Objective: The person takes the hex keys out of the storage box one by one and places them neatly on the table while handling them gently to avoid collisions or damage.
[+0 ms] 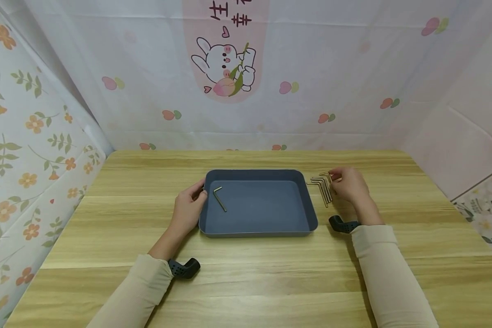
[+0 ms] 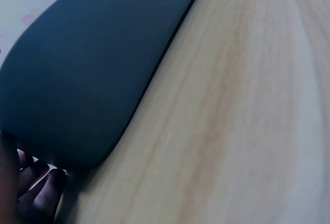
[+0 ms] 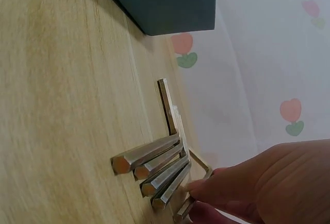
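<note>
A dark grey rectangular tray lies on the wooden table, with one L-shaped hex key inside near its left end. At the tray's left wall, my left hand grips the rim, thumb on the upper edge; its curled fingers show beside the tray corner in the left wrist view. To the right of the tray, several brass-coloured hex keys lie side by side on the table. My right hand pinches another hex key between thumb and finger, just beside that row.
Each wrist wears a dark camera mount, the left one and the right one. Behind the wooden table hangs a white printed cloth, with a flowered cloth at the left.
</note>
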The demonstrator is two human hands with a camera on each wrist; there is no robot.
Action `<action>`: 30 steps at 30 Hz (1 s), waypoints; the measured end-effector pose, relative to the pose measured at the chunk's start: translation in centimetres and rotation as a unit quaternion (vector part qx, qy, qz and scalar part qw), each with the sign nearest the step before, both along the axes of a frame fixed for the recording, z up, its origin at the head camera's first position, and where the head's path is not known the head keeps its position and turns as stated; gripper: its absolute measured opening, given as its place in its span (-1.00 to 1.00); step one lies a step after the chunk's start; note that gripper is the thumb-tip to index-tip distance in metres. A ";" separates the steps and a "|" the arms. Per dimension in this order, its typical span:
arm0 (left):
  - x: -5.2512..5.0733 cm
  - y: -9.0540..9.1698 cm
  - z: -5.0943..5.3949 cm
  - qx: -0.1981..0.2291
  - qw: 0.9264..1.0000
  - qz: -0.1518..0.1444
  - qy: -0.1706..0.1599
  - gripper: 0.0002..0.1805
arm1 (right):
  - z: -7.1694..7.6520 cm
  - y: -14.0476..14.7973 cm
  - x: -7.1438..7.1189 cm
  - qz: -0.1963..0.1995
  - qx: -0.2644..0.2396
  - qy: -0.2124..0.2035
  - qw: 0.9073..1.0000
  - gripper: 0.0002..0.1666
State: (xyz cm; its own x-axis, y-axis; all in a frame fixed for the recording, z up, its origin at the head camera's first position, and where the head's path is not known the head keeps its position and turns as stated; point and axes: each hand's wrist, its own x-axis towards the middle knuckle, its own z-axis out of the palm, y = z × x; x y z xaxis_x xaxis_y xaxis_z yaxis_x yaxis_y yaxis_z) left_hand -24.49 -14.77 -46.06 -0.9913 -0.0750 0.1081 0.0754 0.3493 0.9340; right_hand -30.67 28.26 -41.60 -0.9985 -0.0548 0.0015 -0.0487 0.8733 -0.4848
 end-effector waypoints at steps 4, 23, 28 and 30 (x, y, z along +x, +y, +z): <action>0.0 0.0 0.0 0.000 1.000 0.000 0.001 -0.51 | 0.1 -0.2 0.1 0.004 -0.008 0.001 1.000 -0.49; 0.0 0.1 0.0 -0.006 1.000 0.001 0.002 -0.50 | 0.4 -0.5 0.3 0.004 -0.014 -0.026 1.000 -0.53; 0.1 0.1 0.1 -0.003 1.000 0.000 0.000 -0.50 | 0.5 -0.6 0.3 0.002 -0.015 -0.031 0.999 -0.53; 0.1 0.1 0.1 -0.002 1.000 0.001 -0.001 -0.50 | 0.5 -0.5 0.3 0.003 -0.015 -0.031 0.999 -0.53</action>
